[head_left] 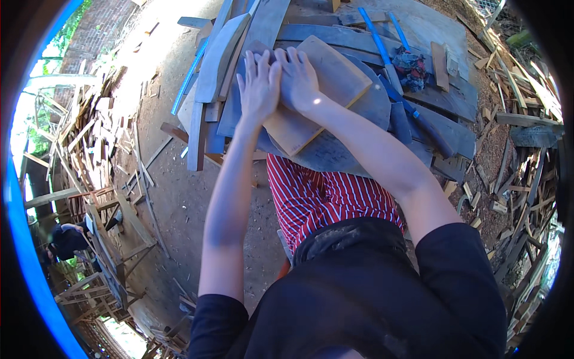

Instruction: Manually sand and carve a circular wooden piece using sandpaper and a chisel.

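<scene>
A flat, roughly rectangular wooden board (344, 78) lies at a slant on a larger board with a rounded edge (335, 158), above my lap. My left hand (260, 87) rests near the board's left side, fingers stretched out and pointing away from me. Beside it, my right hand (297, 81) lies flat on the board with its fingers extended. The two hands nearly touch. Under the fingertips is a small darker patch; I cannot tell what it is. Neither hand is wrapped round anything.
A curved wooden piece (221, 57) and a blue ruler-like strip (190, 78) lie left of my hands. On the right are a long blue-handled tool (375, 36), a dark rod-shaped tool (431, 128) and a crumpled dark cloth (411, 69). Scrap wood (98, 128) is piled leftward; another person (69, 239) is beyond.
</scene>
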Available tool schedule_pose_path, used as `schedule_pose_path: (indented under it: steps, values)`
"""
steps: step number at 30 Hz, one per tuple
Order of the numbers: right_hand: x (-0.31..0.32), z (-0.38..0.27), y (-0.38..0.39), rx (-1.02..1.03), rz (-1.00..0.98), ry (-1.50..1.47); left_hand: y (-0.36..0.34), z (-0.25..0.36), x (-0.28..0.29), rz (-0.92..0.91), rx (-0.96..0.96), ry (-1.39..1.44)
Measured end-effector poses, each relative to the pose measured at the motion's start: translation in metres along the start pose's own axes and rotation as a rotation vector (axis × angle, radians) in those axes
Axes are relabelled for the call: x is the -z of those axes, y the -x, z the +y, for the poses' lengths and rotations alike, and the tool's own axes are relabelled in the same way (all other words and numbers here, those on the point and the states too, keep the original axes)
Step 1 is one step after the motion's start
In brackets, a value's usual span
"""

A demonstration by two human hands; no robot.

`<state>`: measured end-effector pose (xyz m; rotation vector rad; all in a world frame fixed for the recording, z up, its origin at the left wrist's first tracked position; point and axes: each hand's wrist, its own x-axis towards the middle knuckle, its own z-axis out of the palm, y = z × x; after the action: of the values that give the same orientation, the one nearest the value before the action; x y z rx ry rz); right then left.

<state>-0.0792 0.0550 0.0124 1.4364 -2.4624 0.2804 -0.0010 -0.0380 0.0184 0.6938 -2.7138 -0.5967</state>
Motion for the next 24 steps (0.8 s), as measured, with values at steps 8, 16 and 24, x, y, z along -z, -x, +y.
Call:
schedule_pose_path:
  steps: [8,16,24]
  values:
    - [0.065,0.010,0.123,0.043,-0.121,-0.226,0.120,0.087,0.006,-0.022,-0.084,-0.145]
    - [0.005,0.008,0.001,-0.011,-0.001,0.014,0.004,0.026,0.013,-0.108,0.004,-0.079]
    - [0.046,0.033,0.090,0.107,0.077,-0.122,0.088,0.074,-0.012,-0.027,-0.119,-0.257]
